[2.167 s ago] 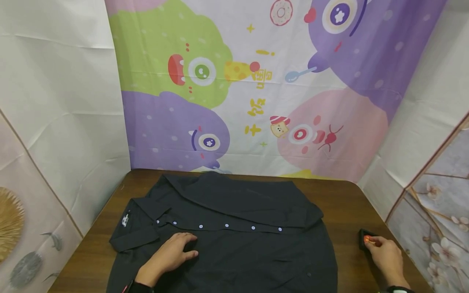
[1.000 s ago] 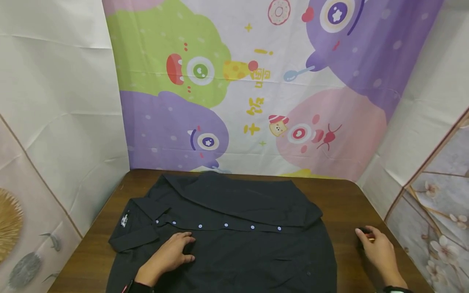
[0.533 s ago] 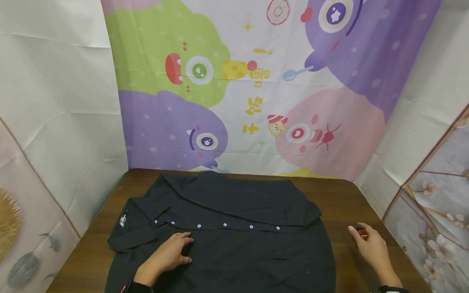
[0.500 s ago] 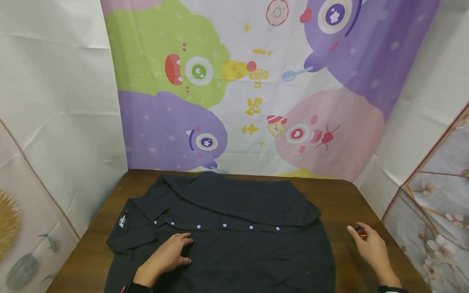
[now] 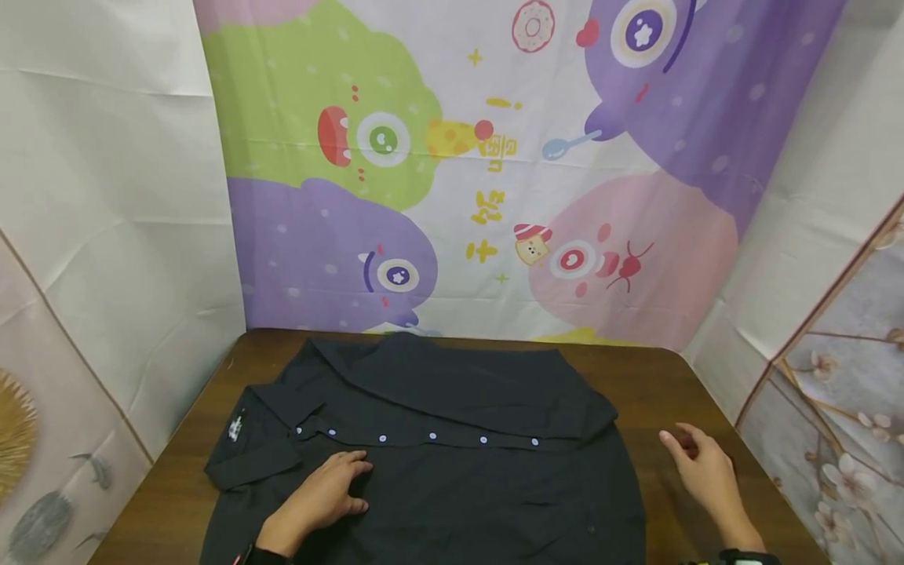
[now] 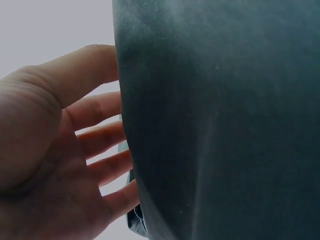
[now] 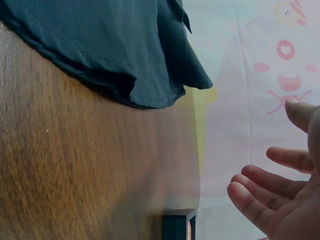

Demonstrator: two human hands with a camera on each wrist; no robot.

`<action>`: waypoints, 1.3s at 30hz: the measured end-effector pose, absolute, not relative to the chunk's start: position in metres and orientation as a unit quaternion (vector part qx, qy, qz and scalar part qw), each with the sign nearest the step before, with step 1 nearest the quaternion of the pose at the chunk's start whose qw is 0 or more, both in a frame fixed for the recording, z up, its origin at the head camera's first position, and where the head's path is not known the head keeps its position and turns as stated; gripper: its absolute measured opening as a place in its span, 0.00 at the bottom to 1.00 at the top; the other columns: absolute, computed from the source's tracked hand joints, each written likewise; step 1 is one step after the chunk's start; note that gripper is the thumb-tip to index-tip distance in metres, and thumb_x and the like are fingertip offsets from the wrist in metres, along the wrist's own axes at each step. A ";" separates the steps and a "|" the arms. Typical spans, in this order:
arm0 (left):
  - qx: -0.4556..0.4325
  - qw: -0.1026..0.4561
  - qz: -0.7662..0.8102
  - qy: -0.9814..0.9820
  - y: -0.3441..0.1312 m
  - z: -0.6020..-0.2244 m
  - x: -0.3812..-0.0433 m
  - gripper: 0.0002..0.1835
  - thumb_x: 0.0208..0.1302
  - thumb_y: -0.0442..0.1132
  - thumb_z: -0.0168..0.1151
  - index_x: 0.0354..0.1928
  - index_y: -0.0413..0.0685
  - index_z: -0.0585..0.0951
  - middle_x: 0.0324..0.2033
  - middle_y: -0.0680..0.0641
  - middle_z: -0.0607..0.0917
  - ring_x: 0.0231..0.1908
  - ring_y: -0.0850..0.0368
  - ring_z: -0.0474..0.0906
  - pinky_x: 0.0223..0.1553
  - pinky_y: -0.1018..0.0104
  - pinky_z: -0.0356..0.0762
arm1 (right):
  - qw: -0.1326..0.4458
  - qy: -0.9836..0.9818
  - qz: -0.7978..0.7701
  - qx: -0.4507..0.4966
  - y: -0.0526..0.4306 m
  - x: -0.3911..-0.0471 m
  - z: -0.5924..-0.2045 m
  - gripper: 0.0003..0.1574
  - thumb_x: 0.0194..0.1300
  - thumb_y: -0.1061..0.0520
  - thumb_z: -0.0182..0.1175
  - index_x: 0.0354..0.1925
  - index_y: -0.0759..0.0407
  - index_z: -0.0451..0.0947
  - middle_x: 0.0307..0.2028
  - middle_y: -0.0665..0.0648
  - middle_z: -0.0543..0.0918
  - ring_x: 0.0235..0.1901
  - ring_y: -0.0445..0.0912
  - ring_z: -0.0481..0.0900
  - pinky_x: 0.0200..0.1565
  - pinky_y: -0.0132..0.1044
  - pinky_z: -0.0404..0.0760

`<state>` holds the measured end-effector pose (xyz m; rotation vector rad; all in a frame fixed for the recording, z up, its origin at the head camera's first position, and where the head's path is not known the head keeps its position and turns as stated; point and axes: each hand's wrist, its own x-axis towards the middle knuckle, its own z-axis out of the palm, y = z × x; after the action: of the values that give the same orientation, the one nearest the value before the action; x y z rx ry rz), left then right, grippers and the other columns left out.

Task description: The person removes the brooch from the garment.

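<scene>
A black button-up shirt (image 5: 452, 463) lies spread flat on a brown wooden table (image 5: 664, 384), with a row of pale buttons (image 5: 432, 436) across its middle. My left hand (image 5: 321, 498) rests flat on the shirt just below the buttons, and its fingers (image 6: 95, 140) lie straight against the dark cloth (image 6: 225, 125). My right hand (image 5: 699, 467) hovers over bare table right of the shirt's hem (image 7: 135, 95), with its fingers (image 7: 260, 195) loosely curled and holding nothing. A small black object (image 7: 177, 226) with a red spot lies on the table under that hand.
A cartoon-printed backdrop (image 5: 480, 173) stands right behind the table's far edge. Pale cloth panels (image 5: 106, 235) close off the left side and a flowered panel (image 5: 840, 408) the right. The shirt's collar and white label (image 5: 234, 428) point left.
My right hand has let go of the small black object and drifted left and up, nearer the shirt. The left hand has stayed on the shirt.
</scene>
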<state>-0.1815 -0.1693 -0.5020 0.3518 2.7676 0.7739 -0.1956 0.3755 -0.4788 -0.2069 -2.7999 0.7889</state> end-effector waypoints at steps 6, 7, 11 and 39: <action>0.120 0.122 0.264 0.949 -0.169 -0.502 -0.182 0.27 0.48 0.37 0.76 0.52 0.36 0.81 0.61 0.36 0.76 0.64 0.37 0.68 0.65 0.40 0.64 | 0.123 -0.954 0.264 -0.071 0.374 -0.195 -0.474 0.38 0.73 0.41 0.50 0.61 0.74 0.69 0.46 0.74 0.81 0.44 0.64 0.80 0.43 0.59 0.78; 0.120 0.123 0.264 0.949 -0.169 -0.502 -0.182 0.27 0.48 0.37 0.76 0.52 0.36 0.81 0.61 0.36 0.76 0.64 0.37 0.68 0.65 0.40 0.64 | 0.124 -0.955 0.261 -0.069 0.374 -0.194 -0.473 0.38 0.73 0.41 0.50 0.61 0.74 0.69 0.46 0.74 0.81 0.44 0.64 0.80 0.43 0.59 0.77; 0.118 0.125 0.263 0.949 -0.169 -0.503 -0.181 0.26 0.49 0.37 0.75 0.52 0.36 0.81 0.61 0.37 0.76 0.64 0.37 0.68 0.64 0.40 0.65 | 0.117 -0.958 0.256 -0.059 0.376 -0.196 -0.468 0.39 0.74 0.41 0.49 0.61 0.75 0.67 0.49 0.77 0.79 0.46 0.66 0.79 0.44 0.60 0.76; 0.120 0.128 0.255 0.951 -0.169 -0.503 -0.183 0.26 0.53 0.39 0.73 0.54 0.36 0.80 0.61 0.36 0.76 0.63 0.37 0.68 0.64 0.40 0.65 | 0.120 -0.949 0.288 -0.042 0.349 -0.199 -0.457 0.38 0.74 0.41 0.49 0.64 0.71 0.67 0.54 0.74 0.77 0.51 0.67 0.77 0.47 0.60 0.77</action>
<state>-0.1831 -0.1687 -0.5034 0.3483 2.7669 0.7417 -0.1994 0.3493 -0.4572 -0.1230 -2.7745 0.8417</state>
